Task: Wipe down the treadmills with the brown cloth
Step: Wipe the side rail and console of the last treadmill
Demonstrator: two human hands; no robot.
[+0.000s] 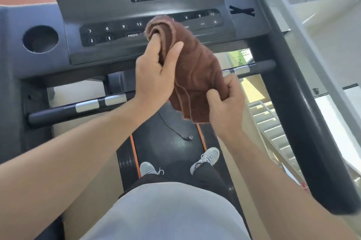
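I stand on a dark grey treadmill, facing its console point(109, 12). A brown cloth point(195, 71) hangs bunched in the air in front of the button panel point(115, 32). My left hand point(156, 75) grips the cloth's upper part, fingers tucked into a fold near the panel. My right hand point(224, 101) pinches the cloth's lower right edge, just below the right handlebar point(254, 67). The cloth hides the middle buttons. The black belt point(168, 142) with orange side stripes runs under my feet.
A round cup holder point(40, 39) sits at the console's left. The left handlebar point(78, 106) has silver sensor plates. The thick right side arm point(304, 122) slopes toward me. A safety cord with its clip point(188, 137) dangles over the belt. A window and stairs point(273, 122) lie to the right.
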